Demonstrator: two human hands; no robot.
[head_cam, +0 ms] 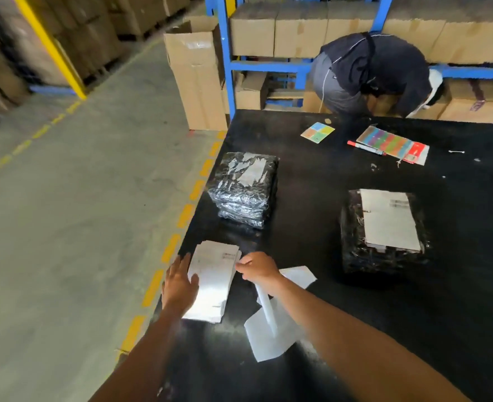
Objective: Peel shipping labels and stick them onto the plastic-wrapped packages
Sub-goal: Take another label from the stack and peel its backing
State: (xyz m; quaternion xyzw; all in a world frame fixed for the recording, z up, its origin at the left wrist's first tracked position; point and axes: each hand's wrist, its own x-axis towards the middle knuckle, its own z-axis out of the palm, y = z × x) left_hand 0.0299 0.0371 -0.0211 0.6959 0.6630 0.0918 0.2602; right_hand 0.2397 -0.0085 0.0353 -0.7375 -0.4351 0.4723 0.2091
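On the black worktop (312,198), a stack of white paper shipping labels (213,285) lies at the near left edge. The left hand (180,282) rests flat on it, fingers straight; the right hand (258,266) pinches the stack's right edge. Loose white backing sheets (268,335) lie under the right forearm. A bare stack of black plastic-wrapped packages (243,188) sits by the left edge; a labelled stack of black packages (384,230) stands mid-worktop. Behind, blue shelves (268,65) hold brown cardboard boxes (300,31).

Colour swatch cards (392,143), red marker (366,148), cardboard boxes (197,74), blue shelving (225,59), bending person (375,74)
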